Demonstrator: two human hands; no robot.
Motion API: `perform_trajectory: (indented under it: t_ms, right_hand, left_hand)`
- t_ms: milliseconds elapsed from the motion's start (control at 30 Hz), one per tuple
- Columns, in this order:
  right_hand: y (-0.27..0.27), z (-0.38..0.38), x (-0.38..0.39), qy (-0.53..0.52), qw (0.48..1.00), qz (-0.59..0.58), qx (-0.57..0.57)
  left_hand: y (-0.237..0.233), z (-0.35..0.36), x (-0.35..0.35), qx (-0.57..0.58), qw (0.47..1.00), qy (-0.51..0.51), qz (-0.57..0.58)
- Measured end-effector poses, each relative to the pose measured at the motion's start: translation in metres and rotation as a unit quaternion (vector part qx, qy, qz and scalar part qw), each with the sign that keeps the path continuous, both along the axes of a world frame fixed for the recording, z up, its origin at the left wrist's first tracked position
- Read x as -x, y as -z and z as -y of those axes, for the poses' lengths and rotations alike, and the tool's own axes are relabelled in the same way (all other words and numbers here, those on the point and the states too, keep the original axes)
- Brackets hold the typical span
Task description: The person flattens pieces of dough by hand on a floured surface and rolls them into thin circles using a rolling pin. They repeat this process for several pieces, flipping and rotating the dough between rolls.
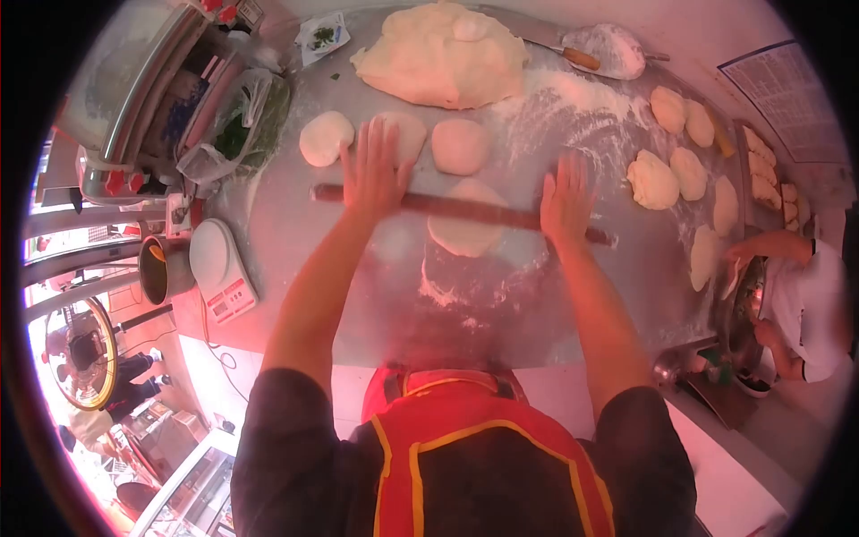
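Note:
A long dark rolling pin (483,210) lies across a flattened round of dough (465,238) on the floured metal worktop (358,309). My left hand (372,174) rests flat on the pin's left part, fingers stretched and spread. Toward the other end, my right hand (565,201) presses on it with an open palm and extended fingers. Just beyond the pin sit a dough ball (326,139), a second ball (407,136) partly hidden behind my left fingers, and a third ball (461,147).
A large dough mass (443,58) lies at the back, beside scattered flour (577,103) and a scoop (608,51). Several dough pieces (653,179) line the right. A kitchen scale (222,268) and metal pot (165,268) stand left. Another person (796,304) works at far right.

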State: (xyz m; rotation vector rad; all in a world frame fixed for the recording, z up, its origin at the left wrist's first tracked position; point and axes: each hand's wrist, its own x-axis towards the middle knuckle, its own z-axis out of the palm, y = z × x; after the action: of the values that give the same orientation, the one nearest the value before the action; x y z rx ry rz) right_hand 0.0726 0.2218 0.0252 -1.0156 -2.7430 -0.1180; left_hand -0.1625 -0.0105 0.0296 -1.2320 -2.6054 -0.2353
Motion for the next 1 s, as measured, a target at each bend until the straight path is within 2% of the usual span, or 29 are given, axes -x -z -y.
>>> perform_trajectory:
  t_ms: [67,167,300,367,433,500,600,700,800,867,933,1000]
  right_hand:
    - [-0.002,-0.027,0.025,-0.001,0.998,-0.044,-0.034]
    - [-0.001,-0.027,0.023,-0.057,0.992,-0.106,0.031]
    - [0.002,0.056,-0.067,-0.069,0.987,-0.044,0.140]
    - [-0.003,0.084,-0.094,-0.081,0.986,-0.042,0.141]
    - [-0.004,0.081,-0.093,-0.075,0.987,-0.020,0.138]
    - [0.001,0.037,-0.043,-0.051,0.992,0.005,0.119]
    - [-0.002,0.017,-0.024,-0.082,0.991,-0.052,0.090]
    - [0.005,0.064,-0.081,-0.097,0.986,-0.006,0.133]
    - [-0.001,0.075,-0.071,-0.141,0.965,-0.014,0.220]
    - [-0.008,0.063,-0.005,-0.097,0.890,-0.150,0.419]
    - [-0.005,0.058,0.052,-0.056,0.828,-0.063,0.554]
    - [0.001,0.082,0.082,-0.153,0.849,0.040,0.505]
  left_hand:
    - [-0.001,-0.031,0.025,-0.006,0.999,-0.029,0.015]
    - [0.003,-0.025,0.020,-0.007,1.000,-0.018,0.024]
    - [-0.007,0.071,-0.066,0.020,0.992,0.022,0.125]
    - [-0.013,0.103,-0.108,0.010,0.982,-0.011,0.191]
    - [-0.008,0.087,-0.092,0.025,0.987,-0.012,0.157]
    - [-0.004,0.044,-0.050,0.015,0.994,-0.011,0.105]
    - [0.001,0.026,-0.033,-0.051,0.998,-0.003,0.041]
    - [-0.009,0.084,-0.080,-0.018,0.992,0.049,0.112]
    - [-0.008,0.113,-0.093,-0.014,0.981,0.081,0.177]
    - [-0.009,0.114,-0.091,-0.039,0.980,0.109,0.159]
    - [-0.016,0.116,-0.104,-0.064,0.982,0.107,0.139]
    - [-0.040,0.133,-0.131,-0.083,0.987,0.084,0.111]
